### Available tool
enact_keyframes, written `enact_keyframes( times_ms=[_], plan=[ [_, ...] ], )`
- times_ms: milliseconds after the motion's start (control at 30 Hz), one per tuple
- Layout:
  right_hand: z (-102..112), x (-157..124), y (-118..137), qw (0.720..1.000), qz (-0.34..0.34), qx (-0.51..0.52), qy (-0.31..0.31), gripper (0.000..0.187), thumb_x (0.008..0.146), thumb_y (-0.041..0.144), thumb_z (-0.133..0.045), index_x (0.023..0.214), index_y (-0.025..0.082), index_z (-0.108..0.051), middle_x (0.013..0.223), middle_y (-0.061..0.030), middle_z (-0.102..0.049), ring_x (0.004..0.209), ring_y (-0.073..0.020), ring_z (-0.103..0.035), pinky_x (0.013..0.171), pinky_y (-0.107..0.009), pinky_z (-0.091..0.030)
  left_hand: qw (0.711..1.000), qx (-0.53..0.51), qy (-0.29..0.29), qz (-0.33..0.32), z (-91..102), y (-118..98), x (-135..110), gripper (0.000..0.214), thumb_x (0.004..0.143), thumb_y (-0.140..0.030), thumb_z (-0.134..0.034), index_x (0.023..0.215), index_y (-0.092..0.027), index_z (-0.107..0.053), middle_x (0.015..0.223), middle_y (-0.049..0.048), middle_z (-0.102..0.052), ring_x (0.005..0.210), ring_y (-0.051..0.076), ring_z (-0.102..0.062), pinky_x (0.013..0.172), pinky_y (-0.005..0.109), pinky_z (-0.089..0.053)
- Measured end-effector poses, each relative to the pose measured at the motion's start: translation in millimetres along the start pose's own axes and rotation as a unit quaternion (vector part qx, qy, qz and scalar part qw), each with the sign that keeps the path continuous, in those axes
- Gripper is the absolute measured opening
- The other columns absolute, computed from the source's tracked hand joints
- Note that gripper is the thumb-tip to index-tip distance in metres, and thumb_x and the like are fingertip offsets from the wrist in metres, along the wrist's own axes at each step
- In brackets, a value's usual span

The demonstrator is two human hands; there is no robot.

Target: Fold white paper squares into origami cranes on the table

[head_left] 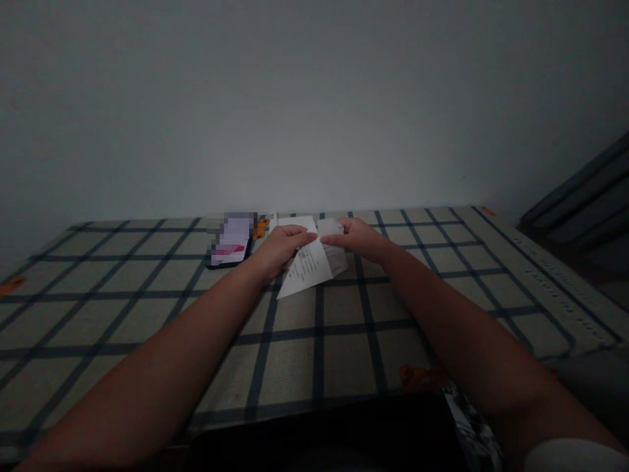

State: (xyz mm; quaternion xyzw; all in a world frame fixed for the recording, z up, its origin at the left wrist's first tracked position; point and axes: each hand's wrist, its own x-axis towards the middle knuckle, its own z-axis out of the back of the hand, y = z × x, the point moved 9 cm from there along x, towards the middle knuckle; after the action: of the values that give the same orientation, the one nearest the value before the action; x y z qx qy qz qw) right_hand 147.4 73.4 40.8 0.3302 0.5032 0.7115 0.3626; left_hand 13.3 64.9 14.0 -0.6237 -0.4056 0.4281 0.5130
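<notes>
A white sheet of paper (pixel 308 270) with printed text lies partly folded on the checked cloth (pixel 344 328). My left hand (pixel 280 248) rests on its left part, fingers pressed down on the fold. Opposite it, my right hand (pixel 358 237) pinches the paper's upper right flap with fingers together. Both forearms reach forward over the cloth from the lower corners of the view.
A phone (pixel 230 241) with a lit screen lies just left of my left hand. Small orange marks (pixel 420 375) dot the cloth. A plain wall rises behind the surface, and a dark slanted object (pixel 580 203) stands at the right.
</notes>
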Motion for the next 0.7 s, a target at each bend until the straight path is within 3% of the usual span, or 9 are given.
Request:
enact_keyframes(
  times_ms=[200,367,600,700],
  plan=[
    [2,-1,-3,1.0,-0.011,0.017,0.0,0.038,0.073,0.044,-0.076,0.093,0.013,-0.068,0.086,-0.006,-0.07,0.072,-0.0152,-0.062,0.066,-0.027,-0.049,1.0,0.02,0.018,0.011,-1.7,4,0,0.025,0.067,-0.031,-0.078,0.083,-0.013,-0.07,0.074,0.0064,-0.072,0.059,0.018,-0.067,0.057,0.028,-0.051],
    [0,-1,-4,1.0,-0.024,0.013,0.007,0.039,0.072,0.044,-0.076,0.094,0.013,-0.069,0.088,-0.0069,-0.071,0.074,-0.0157,-0.063,0.064,-0.027,-0.049,0.999,0.037,0.017,0.008,-1.5,2,-1,0.024,0.068,-0.032,-0.078,0.081,-0.013,-0.071,0.072,0.0063,-0.072,0.055,0.016,-0.065,0.052,0.026,-0.049],
    [5,0,9,0.996,0.037,-0.076,-0.029,0.036,0.076,0.045,-0.071,0.09,0.012,-0.068,0.084,-0.0048,-0.068,0.073,-0.0148,-0.06,0.064,-0.026,-0.046,1.0,-0.019,0.014,0.018,-2.3,5,0,0.02,0.065,-0.028,-0.078,0.068,-0.013,-0.066,0.064,0.004,-0.067,0.052,0.016,-0.063,0.051,0.026,-0.048],
    [3,0,6,0.998,0.026,-0.058,-0.016,0.036,0.077,0.043,-0.071,0.095,0.012,-0.069,0.086,-0.005,-0.069,0.073,-0.0146,-0.061,0.064,-0.026,-0.047,1.0,-0.013,0.011,0.021,-1.8,6,1,0.021,0.065,-0.03,-0.078,0.071,-0.013,-0.066,0.064,0.0043,-0.068,0.051,0.016,-0.063,0.05,0.026,-0.048]
  ],
)
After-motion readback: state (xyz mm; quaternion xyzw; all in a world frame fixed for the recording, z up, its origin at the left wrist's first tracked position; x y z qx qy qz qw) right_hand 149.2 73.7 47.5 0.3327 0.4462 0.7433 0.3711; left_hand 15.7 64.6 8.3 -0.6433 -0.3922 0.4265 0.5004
